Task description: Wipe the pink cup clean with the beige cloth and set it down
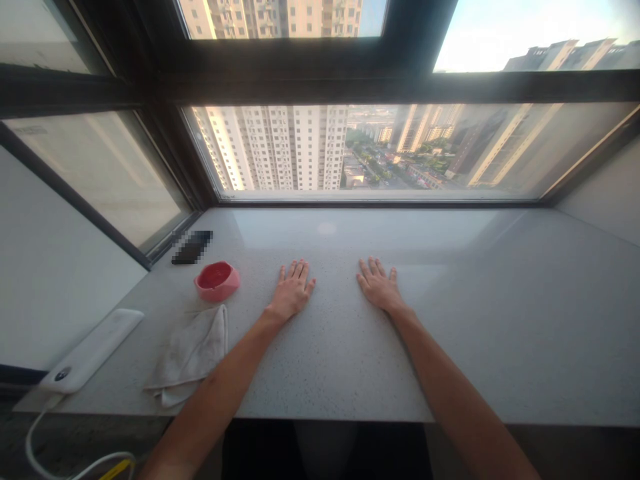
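Two hands, both flat on the sill (450, 320), palms down, holding nothing. Left hand (291, 292) spread wide, fingers (299, 270) close together and pointing toward the window (370, 150), thumb out to the right. Right hand (379, 287) likewise fully open, fingers slightly fanned, pressed to the pale speckled stone. Well apart from each other, bare sill between them.

One pink bowl (217, 281), upright, left of the left hand, near but not touching, with a red inside. One cloth (187, 357), grey-white and crumpled, lying just in front of the bowl, near the sill's front edge, beside the left forearm; touching or not, cannot tell. One dark flat thing (191, 247), blurred out, behind the bowl by the window corner. One white power strip (90, 350) at the far left end of the sill, slanted, with one round button at its near end. One white cable (65, 460) looping down from it below the edge.

Nearest to the left hand: bowl and cloth. Nearest to the right hand: only bare sill. Beyond the glass, tall apartment blocks.
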A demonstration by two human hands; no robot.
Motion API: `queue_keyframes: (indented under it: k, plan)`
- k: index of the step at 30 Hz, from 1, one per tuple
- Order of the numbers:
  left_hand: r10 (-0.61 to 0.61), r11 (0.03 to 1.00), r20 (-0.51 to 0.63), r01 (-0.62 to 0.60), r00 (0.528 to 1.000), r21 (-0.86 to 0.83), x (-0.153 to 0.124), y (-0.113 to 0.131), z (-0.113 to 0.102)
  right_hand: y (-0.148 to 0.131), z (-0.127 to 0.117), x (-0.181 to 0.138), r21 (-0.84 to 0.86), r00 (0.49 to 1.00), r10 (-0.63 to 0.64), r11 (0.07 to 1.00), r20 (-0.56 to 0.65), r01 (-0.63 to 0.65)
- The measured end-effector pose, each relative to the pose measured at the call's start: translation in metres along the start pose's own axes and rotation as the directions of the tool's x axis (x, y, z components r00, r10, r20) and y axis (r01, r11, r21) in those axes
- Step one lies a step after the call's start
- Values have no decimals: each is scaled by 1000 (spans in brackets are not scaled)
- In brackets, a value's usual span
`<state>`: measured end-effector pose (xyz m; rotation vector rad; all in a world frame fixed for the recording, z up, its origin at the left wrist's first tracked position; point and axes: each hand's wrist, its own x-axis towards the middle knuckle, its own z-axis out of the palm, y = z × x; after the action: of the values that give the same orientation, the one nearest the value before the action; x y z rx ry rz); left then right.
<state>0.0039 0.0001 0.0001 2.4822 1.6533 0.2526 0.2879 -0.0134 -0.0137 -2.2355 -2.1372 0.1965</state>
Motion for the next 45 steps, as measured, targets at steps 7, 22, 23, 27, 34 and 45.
queue_keyframes:
  k: [7, 22, 23, 27, 34, 45]
  plan:
    - [-173, 974, -476, 222, 862, 48, -9, -47, -53, 0, 1, 0, 6, 1000, -2, 1000, -6, 3]
    - [-319, 898, -251, 376, 914, 227, -23, -24, -58, -2, 2, 3, 13, 1000, -1, 1000, -27, 1]
    - [-244, 931, -225, 293, 943, 220, -20, 2, -51, -2, 3, 3, 17, 999, 0, 1000, -32, 1]
    - [53, 984, -160, -25, 986, 175, -3, 103, -19, -1, 2, 1, 14, 999, 10, 1000, -42, -9]
    - [146, 989, -188, -145, 971, 16, -3, 126, -37, -1, -4, -3, -13, 999, -8, 1000, -43, 7]
    - [-535, 789, -295, 593, 792, 162, -189, -83, -20, -6, 5, 1, -37, 997, -6, 999, -77, 3]
